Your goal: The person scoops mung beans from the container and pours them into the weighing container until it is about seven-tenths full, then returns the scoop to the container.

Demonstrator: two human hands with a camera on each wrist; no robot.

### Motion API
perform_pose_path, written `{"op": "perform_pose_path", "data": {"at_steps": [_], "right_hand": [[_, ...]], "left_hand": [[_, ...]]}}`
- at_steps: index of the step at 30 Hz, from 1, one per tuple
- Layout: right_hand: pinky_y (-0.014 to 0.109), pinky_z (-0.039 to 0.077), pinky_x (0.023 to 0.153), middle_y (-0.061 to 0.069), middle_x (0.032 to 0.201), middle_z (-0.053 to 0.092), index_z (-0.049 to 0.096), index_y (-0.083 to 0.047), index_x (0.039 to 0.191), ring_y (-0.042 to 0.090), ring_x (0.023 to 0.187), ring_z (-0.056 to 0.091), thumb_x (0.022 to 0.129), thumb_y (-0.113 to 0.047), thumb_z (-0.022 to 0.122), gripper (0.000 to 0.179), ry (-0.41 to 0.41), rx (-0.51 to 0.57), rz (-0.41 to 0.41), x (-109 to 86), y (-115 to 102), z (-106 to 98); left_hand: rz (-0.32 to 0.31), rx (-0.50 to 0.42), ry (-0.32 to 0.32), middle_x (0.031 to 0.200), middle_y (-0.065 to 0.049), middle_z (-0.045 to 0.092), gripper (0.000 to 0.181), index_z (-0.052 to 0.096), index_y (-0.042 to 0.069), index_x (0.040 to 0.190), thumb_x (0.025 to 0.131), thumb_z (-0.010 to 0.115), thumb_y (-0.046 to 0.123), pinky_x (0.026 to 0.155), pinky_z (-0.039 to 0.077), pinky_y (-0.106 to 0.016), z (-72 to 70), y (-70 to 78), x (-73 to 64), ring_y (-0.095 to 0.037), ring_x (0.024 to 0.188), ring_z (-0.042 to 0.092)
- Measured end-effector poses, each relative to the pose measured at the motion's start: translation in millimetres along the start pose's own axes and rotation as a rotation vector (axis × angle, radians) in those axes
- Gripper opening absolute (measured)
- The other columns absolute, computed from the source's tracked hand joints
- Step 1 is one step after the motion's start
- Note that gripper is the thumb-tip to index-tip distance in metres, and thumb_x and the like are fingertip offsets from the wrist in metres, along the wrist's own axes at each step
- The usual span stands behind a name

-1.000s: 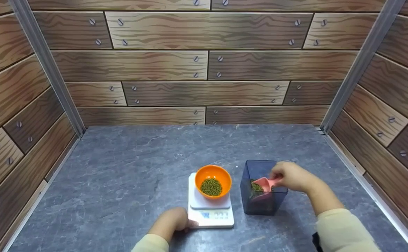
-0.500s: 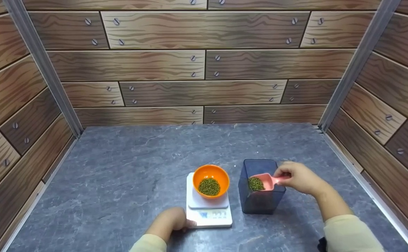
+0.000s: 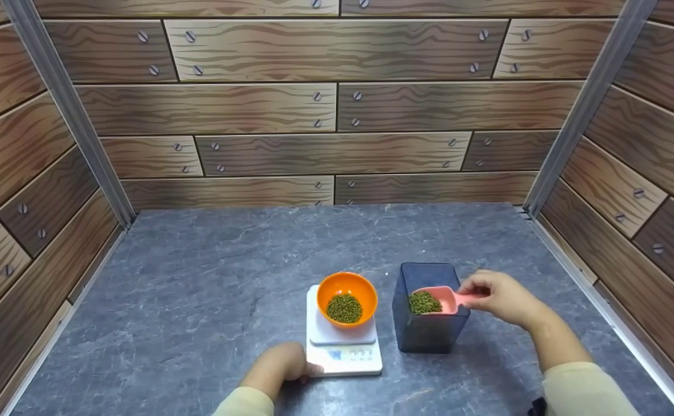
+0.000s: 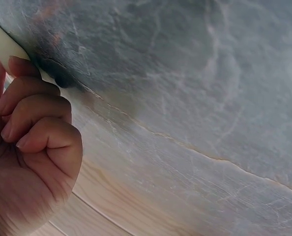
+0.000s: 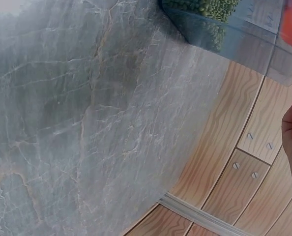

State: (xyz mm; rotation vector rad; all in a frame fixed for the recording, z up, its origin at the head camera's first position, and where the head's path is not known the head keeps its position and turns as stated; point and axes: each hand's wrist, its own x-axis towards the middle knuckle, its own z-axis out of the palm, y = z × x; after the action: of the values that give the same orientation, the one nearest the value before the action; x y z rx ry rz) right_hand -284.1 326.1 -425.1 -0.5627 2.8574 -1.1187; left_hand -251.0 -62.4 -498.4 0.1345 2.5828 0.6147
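Observation:
In the head view my right hand (image 3: 501, 297) pinches the handle of a pink scoop (image 3: 449, 300), whose bowl is heaped with small green beans (image 3: 424, 303). The scoop sits level at the mouth of a dark see-through bin (image 3: 429, 338). To its left an orange bowl (image 3: 345, 282) with green beans in the bottom rests on a white kitchen scale (image 3: 345, 368). My left hand (image 3: 285, 361) grips the scale's front left corner; in the left wrist view the thumb and forefinger pinch its edge (image 4: 9, 46), other fingers curled.
More green beans (image 5: 217, 14) lie inside the bin in the right wrist view. All stands on a grey marbled tabletop (image 3: 209, 277). Wood-patterned walls (image 3: 256, 110) enclose it at the back and both sides, with metal posts (image 3: 573, 115) in the corners.
The right hand has raised the scoop out of the bin's depth and levelled it, now full of beans, moving slightly right. The left hand stays on the scale.

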Motion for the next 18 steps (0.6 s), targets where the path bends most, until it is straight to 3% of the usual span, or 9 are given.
{"op": "perform_pose_path", "data": {"at_steps": [7, 18], "right_hand": [[0.024, 0.046, 0.065, 0.007, 0.086, 0.059, 0.066, -0.007, 0.086, 0.010, 0.076, 0.052, 0.075, -0.019, 0.073, 0.017, 0.013, 0.076, 0.001, -6.1, 4.1, -0.2], [0.025, 0.049, 0.066, 0.013, 0.090, 0.059, 0.063, -0.002, 0.092, 0.013, 0.077, 0.055, 0.078, -0.021, 0.071, 0.025, 0.014, 0.187, 0.069, -15.7, 13.9, -0.3]], "left_hand": [[0.009, -0.009, -0.001, 0.057, -0.005, 0.055, 0.042, 0.062, 0.003, 0.061, 0.079, 0.067, 0.041, 0.066, 0.043, -0.034, 0.0, 0.1, -1.0, -0.019, 0.057, 0.048], [-0.003, -0.013, -0.013, 0.059, -0.006, 0.055, 0.042, 0.063, 0.002, 0.062, 0.080, 0.066, 0.040, 0.069, 0.044, -0.035, -1.3, 0.4, -0.9, -0.019, 0.059, 0.048]]}}
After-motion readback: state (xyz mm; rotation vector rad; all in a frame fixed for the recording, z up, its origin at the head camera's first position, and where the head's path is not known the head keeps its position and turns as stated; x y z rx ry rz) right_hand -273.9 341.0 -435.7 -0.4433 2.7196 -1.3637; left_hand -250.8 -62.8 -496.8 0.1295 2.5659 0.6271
